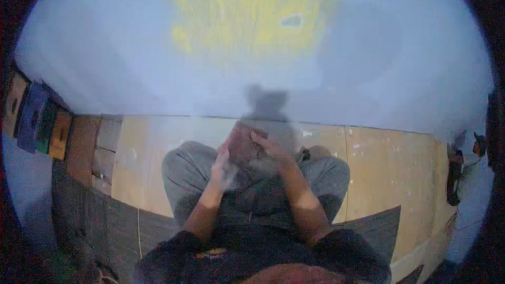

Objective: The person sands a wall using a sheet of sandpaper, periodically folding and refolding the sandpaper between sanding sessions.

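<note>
A reddish-brown sheet that looks like sandpaper (244,139) is held up in front of my crossed legs, near the foot of the wall. My left hand (223,155) grips its left side, with the fingers partly blurred. On its upper right, my right hand (267,146) presses with the thumb on top; the other fingers are mostly hidden behind it. A whitish haze blurs the area around both hands and my lap.
Ahead stands a pale wall (121,68) with a yellow painted patch (236,10) and a small grey-white spot (291,20). Light boards (386,171) cover the floor. Coloured panels (32,110) stand at left. Someone seems to be at the far right (477,150), indistinct.
</note>
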A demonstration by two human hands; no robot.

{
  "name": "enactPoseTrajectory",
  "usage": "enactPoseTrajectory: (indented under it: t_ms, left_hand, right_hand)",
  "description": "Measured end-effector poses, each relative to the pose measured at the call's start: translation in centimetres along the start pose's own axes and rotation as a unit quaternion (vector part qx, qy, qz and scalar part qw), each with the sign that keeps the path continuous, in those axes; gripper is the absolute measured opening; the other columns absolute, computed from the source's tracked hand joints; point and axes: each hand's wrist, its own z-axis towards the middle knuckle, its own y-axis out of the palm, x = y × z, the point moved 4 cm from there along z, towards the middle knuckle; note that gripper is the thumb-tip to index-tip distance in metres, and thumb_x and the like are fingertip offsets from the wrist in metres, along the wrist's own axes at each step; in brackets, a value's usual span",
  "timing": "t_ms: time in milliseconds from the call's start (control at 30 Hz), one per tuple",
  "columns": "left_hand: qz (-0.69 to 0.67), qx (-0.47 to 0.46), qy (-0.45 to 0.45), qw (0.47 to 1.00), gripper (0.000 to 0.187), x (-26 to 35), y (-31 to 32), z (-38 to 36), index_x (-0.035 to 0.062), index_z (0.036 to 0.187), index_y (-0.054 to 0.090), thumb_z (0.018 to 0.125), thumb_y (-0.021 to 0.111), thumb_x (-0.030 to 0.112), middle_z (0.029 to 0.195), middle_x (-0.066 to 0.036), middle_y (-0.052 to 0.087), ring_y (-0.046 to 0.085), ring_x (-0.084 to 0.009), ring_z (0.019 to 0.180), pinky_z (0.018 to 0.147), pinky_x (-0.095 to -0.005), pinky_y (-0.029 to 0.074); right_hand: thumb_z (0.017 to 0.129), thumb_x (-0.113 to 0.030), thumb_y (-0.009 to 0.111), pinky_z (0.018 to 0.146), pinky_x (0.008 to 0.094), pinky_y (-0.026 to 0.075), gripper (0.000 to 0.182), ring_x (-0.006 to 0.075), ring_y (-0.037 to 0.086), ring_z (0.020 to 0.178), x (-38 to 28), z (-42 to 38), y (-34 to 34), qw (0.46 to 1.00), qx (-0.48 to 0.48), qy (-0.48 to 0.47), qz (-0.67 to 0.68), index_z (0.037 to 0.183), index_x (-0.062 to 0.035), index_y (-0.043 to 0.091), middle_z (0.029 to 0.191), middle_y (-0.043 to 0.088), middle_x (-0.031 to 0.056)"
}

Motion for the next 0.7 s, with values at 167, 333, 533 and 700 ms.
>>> enactPoseTrajectory:
  t_ms: [167,333,533,700]
  left_hand:
    - [0.199,-0.036,0.05,0.978,0.061,0.8,1.5,-0.4,-0.002,0.147,0.041,0.097,0.061,0.025,0.147,-0.013,0.049,0.045,-0.0269,0.137,0.116,-0.0413,0.032]
    - [-0.092,-0.144,-0.03,0.985,0.064,2.0,6.2,-2.4,-0.0056,0.147,0.039,0.104,0.049,0.041,0.146,-0.017,0.05,0.046,-0.028,0.136,0.116,-0.0401,0.033]
    - [0.58,-0.039,0.126,0.804,0.036,5.7,9.9,-2.4,0.0024,0.124,0.066,0.096,0.066,0.026,0.134,-0.011,0.062,0.055,-0.0279,0.125,0.105,-0.0385,0.041]
    - [0.705,-0.079,0.327,0.625,0.018,7.9,10.8,-1.8,0.0123,0.103,0.074,0.086,0.069,0.012,0.122,-0.006,0.067,0.059,-0.0301,0.117,0.1,-0.0432,0.043]
  right_hand:
    - [0.097,-0.037,0.067,0.095,0.0364,0.051,0.05,0.0166,0.061,0.109,-2.2,-1.1,0.6,0.985,-0.049,0.027,0.166,0.132,-0.0029,0.059,0.125,0.064,0.006]
    - [0.097,-0.034,0.068,0.093,0.0353,0.051,0.043,0.0163,0.062,0.105,-4.5,-2.9,-1.2,0.977,-0.129,-0.046,0.165,0.125,-0.002,0.063,0.114,0.068,0.0057]
    - [0.091,-0.03,0.076,0.1,0.0401,0.05,0.048,0.0234,0.064,0.11,-5.2,-3.7,-3.7,0.995,0.002,-0.09,-0.049,0.126,-0.001,0.062,0.118,0.068,0.0093]
    - [0.082,-0.019,0.079,0.105,0.0427,0.044,0.026,0.0284,0.056,0.128,-12.3,-8.9,-2.5,0.884,0.14,-0.331,-0.3,0.108,-0.022,0.078,0.132,0.064,0.0088]
